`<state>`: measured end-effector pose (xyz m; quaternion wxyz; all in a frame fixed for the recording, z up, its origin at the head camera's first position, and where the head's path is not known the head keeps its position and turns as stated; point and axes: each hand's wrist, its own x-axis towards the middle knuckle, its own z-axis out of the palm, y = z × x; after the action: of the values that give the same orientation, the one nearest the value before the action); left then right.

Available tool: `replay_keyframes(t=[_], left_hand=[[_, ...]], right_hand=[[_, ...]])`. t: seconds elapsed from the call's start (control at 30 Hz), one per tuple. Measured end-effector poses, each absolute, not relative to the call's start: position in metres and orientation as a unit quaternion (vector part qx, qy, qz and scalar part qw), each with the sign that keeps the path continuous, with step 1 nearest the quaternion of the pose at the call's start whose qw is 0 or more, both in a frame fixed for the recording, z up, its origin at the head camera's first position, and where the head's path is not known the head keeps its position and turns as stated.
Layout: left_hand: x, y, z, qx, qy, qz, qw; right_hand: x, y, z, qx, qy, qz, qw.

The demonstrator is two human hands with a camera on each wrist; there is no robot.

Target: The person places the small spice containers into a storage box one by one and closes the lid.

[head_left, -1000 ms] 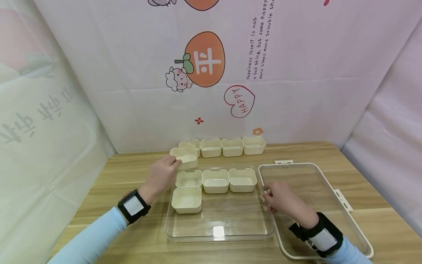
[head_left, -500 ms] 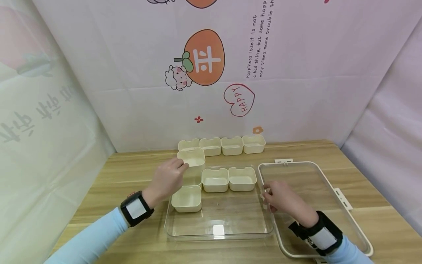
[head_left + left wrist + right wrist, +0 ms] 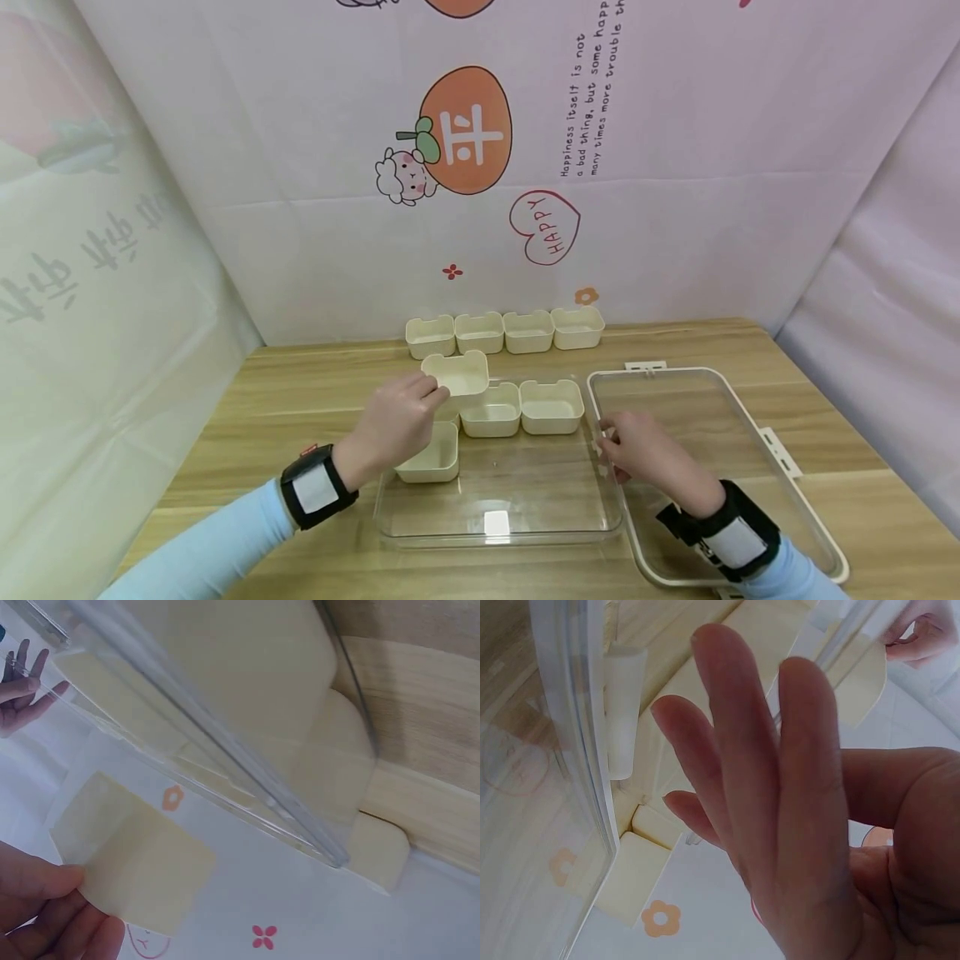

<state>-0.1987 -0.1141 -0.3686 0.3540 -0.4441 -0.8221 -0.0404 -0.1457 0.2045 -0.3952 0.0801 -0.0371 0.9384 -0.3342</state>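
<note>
Left hand (image 3: 396, 422): thumb and fingers pinching one cream bin (image 3: 460, 375), raised over clear tray (image 3: 540, 492). Right hand (image 3: 643, 452): fingers loosely extended, beside tray's edge; contact unclear.

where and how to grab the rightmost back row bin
The rightmost bin is probably best pinched at its right wall, coming from above right: its open top faces up and that side stands free, while its left side adjoins the neighbouring bin.

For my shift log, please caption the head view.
Left hand holds one cream bin above a clear tray with matching bins inside; right hand near the tray's right edge.
</note>
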Motion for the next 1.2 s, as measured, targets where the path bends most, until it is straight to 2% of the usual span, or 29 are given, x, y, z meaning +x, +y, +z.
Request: replay_keyframes(t=[0.47, 0.9, 1.2], left_hand=[[-0.185, -0.101, -0.362, -0.461, -0.822, -0.031, 0.333], [-0.178, -0.09, -0.362, -0.486, -0.805, -0.025, 0.34], [-0.169, -0.083, -0.362, -0.519, -0.804, -0.011, 0.291]], right_hand=[[-0.145, 0.205, -0.394, -0.054, 0.944, -0.32, 0.061], [-0.145, 0.207, -0.396, -0.06, 0.946, -0.312, 0.058], [-0.146, 0.207, -0.396, -0.056, 0.947, -0.31, 0.065]])
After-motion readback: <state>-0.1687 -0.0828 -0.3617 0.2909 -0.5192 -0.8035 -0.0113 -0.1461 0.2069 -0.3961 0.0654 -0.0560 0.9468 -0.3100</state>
